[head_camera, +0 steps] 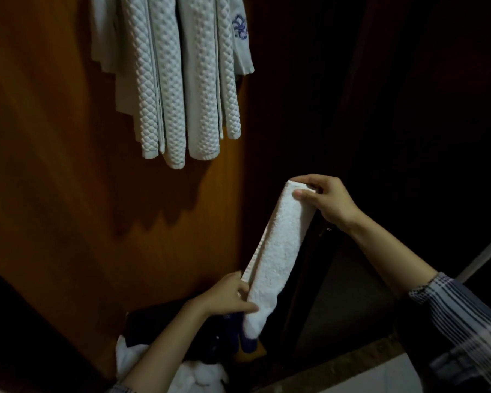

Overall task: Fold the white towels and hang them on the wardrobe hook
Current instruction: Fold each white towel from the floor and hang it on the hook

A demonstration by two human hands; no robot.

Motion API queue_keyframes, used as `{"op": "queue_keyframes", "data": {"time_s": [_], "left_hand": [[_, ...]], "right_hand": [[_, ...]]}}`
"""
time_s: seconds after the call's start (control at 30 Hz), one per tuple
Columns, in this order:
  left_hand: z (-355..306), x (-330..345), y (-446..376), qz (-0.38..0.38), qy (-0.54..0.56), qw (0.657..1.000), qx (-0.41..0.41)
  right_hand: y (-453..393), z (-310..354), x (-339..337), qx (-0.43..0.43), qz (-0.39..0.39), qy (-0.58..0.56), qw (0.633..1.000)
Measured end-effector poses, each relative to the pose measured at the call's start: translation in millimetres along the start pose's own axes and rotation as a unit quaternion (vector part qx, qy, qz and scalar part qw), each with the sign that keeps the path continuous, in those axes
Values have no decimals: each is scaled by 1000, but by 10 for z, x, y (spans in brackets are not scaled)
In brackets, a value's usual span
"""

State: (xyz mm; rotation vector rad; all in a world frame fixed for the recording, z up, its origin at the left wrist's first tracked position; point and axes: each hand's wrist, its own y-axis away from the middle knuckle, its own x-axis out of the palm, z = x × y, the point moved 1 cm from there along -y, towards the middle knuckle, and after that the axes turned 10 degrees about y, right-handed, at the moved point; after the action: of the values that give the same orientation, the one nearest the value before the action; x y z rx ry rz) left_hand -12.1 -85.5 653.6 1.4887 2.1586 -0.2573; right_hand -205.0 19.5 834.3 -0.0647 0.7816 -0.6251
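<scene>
White folded towel [278,251] stretches between both hands: right hand [328,201] pinches its top, left hand [227,293] grips lower down.

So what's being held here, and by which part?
A folded white towel: the right hand pinches its top end, and the left hand grips it near the bottom end.

Hung towels [176,80] upper left against wardrobe door [54,165]; folded towel [278,251] lower right (between both hands).
</scene>
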Motion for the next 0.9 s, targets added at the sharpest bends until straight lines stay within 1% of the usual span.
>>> {"op": "queue_keyframes", "data": {"time_s": [0.1,0.17,0.23,0.3,0.37,0.43,0.53,0.6,0.67,0.73,0.83,0.9], "left_hand": [[103,-32,1,-14,4,1000,-3],[154,-31,-20,-15,-21,1000,7],[173,-19,-7,3,-76,997,3],[181,6,12,-1,-106,994,-3],[90,50,29,-51,-78,996,6],[-108,73,35,-126,-20,991,28],[-472,41,22,-218,94,969,68],[-693,-49,9,-246,135,955,98],[-850,-153,-9,-239,115,956,127],[-958,-219,-20,-212,84,963,141],[-1021,-282,-16,-188,76,967,152],[-1032,-320,-16,-183,64,970,147]], "right_hand": [[-16,-37,-42,13,-16,1,1000],[9,-40,-29,10,-20,-1,1000],[44,1,-19,-12,-1,0,1000],[65,72,14,-48,28,37,998],[67,121,105,-65,24,122,990],[74,173,217,-58,2,183,981],[122,240,361,-65,-2,194,979],[162,280,412,-60,-6,187,981],[187,328,434,-47,-11,184,982],[190,372,439,-34,-6,180,983],[197,441,427,-18,6,176,984],[213,474,414,15,-5,136,991]]}}
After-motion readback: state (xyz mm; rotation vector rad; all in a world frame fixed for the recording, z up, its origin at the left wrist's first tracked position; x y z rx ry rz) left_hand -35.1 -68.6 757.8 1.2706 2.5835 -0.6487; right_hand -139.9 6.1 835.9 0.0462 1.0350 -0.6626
